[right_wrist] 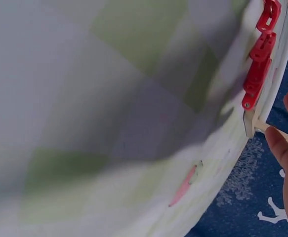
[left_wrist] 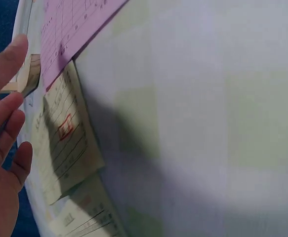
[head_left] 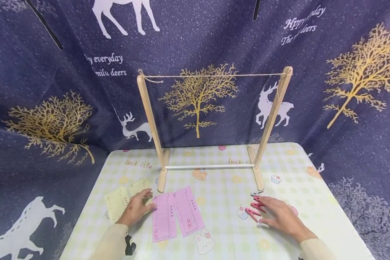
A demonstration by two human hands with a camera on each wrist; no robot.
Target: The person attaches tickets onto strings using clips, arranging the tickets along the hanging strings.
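My left hand [head_left: 135, 209] hovers over the yellow paper slips [head_left: 116, 203], its fingers loosely bent and apart, thumb right at the edge of a pink slip [head_left: 164, 216]. A second pink slip [head_left: 189, 212] lies just right of that one, slightly turned. On the right, my right hand [head_left: 282, 217] has its thumb and fingers spread beside several red clothespins [head_left: 252, 214]; its fingertips overlap the clothespins in the head view. In the right wrist view the red clothespins [right_wrist: 259, 69] lie in a row on the cloth, apart from the thumb.
Behind the papers stands a wooden frame [head_left: 153, 124] with twine [head_left: 211, 76] tied between its posts and a white rod [head_left: 209, 167] low across it. A grey clip [head_left: 256, 194] lies by its right foot. A checked cloth [head_left: 227, 224] covers the table; a dark deer-print curtain [head_left: 211, 43] hangs behind.
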